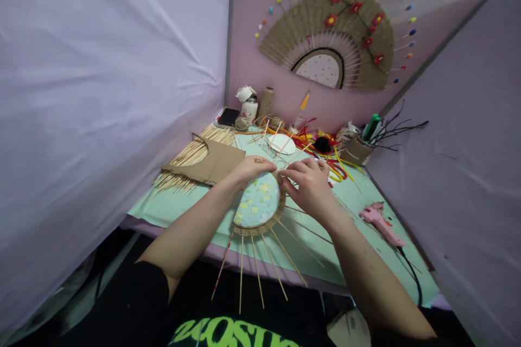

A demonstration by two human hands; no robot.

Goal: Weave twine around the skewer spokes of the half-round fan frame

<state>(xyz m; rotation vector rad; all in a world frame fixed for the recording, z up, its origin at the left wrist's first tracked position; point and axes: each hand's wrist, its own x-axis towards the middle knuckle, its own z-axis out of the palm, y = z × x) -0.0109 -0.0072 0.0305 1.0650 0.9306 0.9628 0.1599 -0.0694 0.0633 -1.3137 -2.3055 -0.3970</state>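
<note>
A half-round fan piece with light blue floral fabric and a woven brown rim lies over the table's front edge. Thin wooden sticks radiate from its rim toward my body and to the right. My left hand grips the top end of the rim, fingers pressed together. Close beside it, my right hand is closed at the same rim, thumb and fingertips pinched near the sticks. Whatever lies between the right fingertips is too small to make out.
Cut cardboard covers a pile of sticks at left. A white oval and coloured pipe cleaners lie behind my hands. A pink glue gun rests at right. A finished fan hangs on the back wall.
</note>
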